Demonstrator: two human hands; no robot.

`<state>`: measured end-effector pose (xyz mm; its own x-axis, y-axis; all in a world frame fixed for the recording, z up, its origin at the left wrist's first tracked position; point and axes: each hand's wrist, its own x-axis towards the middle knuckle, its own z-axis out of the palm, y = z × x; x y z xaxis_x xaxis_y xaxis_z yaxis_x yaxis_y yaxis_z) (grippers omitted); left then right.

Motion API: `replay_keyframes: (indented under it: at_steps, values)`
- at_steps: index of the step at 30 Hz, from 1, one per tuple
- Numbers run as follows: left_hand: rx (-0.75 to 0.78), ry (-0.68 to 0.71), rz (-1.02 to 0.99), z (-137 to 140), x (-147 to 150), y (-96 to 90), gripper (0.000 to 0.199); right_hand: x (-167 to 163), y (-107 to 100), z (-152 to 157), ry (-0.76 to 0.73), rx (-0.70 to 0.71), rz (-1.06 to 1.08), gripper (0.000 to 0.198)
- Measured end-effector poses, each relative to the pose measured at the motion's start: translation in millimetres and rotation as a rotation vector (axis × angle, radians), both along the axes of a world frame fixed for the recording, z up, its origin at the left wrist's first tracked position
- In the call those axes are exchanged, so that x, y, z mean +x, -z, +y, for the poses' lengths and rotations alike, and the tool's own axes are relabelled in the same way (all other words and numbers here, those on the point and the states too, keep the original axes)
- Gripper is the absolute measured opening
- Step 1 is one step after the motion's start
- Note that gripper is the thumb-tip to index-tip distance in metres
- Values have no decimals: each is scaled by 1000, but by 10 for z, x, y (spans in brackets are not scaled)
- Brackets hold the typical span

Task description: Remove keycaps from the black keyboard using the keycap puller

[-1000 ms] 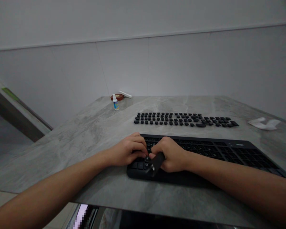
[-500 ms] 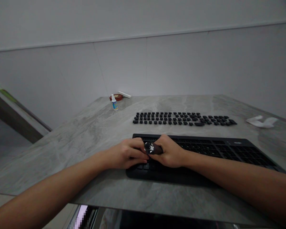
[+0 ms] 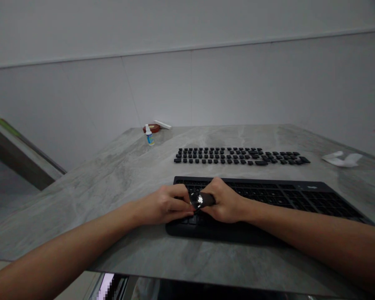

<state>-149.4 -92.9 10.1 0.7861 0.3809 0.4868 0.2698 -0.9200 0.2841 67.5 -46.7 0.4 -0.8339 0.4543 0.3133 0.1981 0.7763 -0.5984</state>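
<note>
A black keyboard (image 3: pixel 287 196) lies in front of me, with many keycaps off and its key sockets showing; a few keys remain at its near left corner. My right hand (image 3: pixel 226 202) is closed round a short dark handle-like tool (image 3: pixel 208 199) with a white pattern on its end, held over the keyboard's left part. Beside it, my left hand (image 3: pixel 170 204) has its thumb and fingers pinched at the tool's patterned end, low over the keys. What lies between those fingertips is hidden.
Several rows of loose black keycaps (image 3: pixel 217 156) are laid out behind the keyboard. A crumpled white tissue (image 3: pixel 342 159) lies at the right. Further back left stand a small spray bottle (image 3: pixel 149 136), a reddish-brown object (image 3: pixel 152 128) and a white strip (image 3: pixel 163 124). The table's front edge is close.
The tool's patterned end has shifted slightly right and tilted. My left fingers have drawn closer together near it. The keyboard and keycap rows stay where they were.
</note>
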Motion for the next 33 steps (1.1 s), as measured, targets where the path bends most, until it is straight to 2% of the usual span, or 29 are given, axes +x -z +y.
replay_keyframes:
  at_steps: [11, 17, 22, 29, 31, 33]
  values:
    - [8, -16, -13, -14, 13, -11, 13, 0, -19, -11, -17, 7, 28, 26]
    - [31, -8, -19, 9, 26, -2, 14, 16, -11, -8, 37, 4, 129, 30]
    - [58, 2, -1, -34, 32, -22, 10, 11, -15, -15, -6, 37, 97, 23]
    - [29, -132, -54, -35, 104, 27, 16, 25, -83, -34, 41, 105, 211, 32]
    - [0, -171, -82, -19, 115, 41, 12, 32, -116, -38, 107, 105, 281, 36]
    - [-28, -225, -112, -9, 112, 45, 18, 32, -133, -28, 215, 72, 372, 41]
